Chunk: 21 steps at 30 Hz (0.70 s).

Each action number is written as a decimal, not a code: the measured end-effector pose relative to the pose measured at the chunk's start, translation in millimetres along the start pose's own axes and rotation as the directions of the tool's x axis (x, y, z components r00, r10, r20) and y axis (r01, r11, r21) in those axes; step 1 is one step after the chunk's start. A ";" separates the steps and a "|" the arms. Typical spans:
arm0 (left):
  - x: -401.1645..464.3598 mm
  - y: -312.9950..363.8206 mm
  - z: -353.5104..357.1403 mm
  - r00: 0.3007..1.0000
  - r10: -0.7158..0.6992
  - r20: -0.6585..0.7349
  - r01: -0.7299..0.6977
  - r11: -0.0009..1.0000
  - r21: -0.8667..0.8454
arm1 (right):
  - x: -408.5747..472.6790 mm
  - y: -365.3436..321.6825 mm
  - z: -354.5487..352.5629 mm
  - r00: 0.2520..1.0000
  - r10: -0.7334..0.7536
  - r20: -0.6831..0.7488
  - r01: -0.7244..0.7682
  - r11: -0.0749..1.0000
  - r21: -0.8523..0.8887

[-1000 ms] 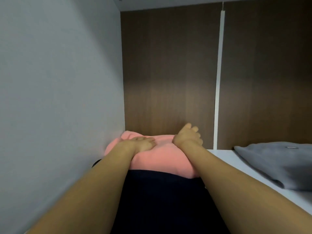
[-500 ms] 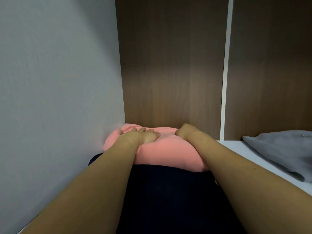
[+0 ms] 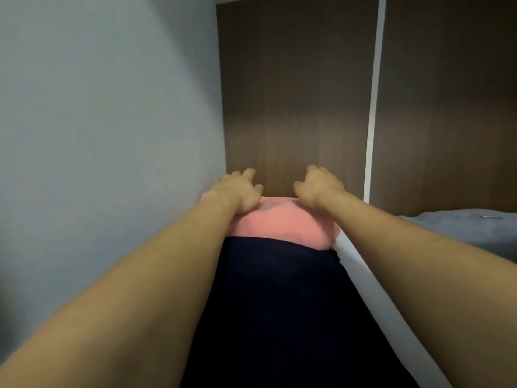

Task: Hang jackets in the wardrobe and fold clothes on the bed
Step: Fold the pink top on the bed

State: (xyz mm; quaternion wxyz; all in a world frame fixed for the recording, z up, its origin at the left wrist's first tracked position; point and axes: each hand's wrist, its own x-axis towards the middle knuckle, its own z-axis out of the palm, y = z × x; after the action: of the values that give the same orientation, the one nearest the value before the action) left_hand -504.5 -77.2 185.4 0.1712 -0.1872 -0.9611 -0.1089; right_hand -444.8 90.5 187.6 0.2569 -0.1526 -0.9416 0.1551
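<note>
A folded pink garment (image 3: 282, 222) lies at the back of a wardrobe shelf, on top of a dark navy folded garment (image 3: 279, 303) that stretches toward me. My left hand (image 3: 237, 190) hovers over the pink garment's far left corner, fingers spread and curled, heel touching the cloth. My right hand (image 3: 319, 186) is raised over its far right corner, fingers apart, holding nothing.
A pale grey side wall (image 3: 112, 135) closes the left. The brown wooden back panel (image 3: 293, 107) is just beyond my fingers. A white divider strip (image 3: 373, 107) stands upright at the right. A grey garment (image 3: 461, 228) lies on the white shelf (image 3: 372, 289) to the right.
Both hands have lifted from pressing flat on the pink garment and now sit at its far edge with fingers spread. The view has dropped closer to the stack.
</note>
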 end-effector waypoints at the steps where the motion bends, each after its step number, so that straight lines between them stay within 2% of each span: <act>1: -11.4 0.7 -9.0 0.999 0.010 -0.032 -0.009 0.999 0.044 | -8.5 -2.6 -7.1 1.000 -0.028 -0.004 0.028 1.000 0.008; 5: -62.1 1.1 -47.7 0.991 0.030 -0.134 -0.005 0.983 0.186 | -45.7 -13.8 -37.4 0.992 -0.127 -0.016 0.128 0.985 0.113; 11: -155.4 8.9 -103.5 0.950 0.085 -0.299 -0.008 0.968 0.252 | -112.0 -30.4 -83.9 0.959 -0.275 -0.065 0.282 0.928 0.241; 16: -244.6 4.5 -122.9 0.903 0.046 -0.427 0.099 0.945 0.311 | -176.6 -45.0 -100.6 0.917 -0.393 -0.068 0.389 0.844 0.370; 21: -326.9 -6.6 -137.6 0.883 0.010 -0.469 0.200 0.897 0.394 | -241.1 -59.3 -97.4 0.882 -0.470 0.008 0.422 0.800 0.426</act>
State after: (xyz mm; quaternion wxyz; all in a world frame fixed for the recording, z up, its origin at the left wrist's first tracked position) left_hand -182.6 -226.2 189.8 0.4252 -0.0649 -0.9010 0.0568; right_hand -207.3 -30.8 184.2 0.2584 0.1404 -0.9096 0.2935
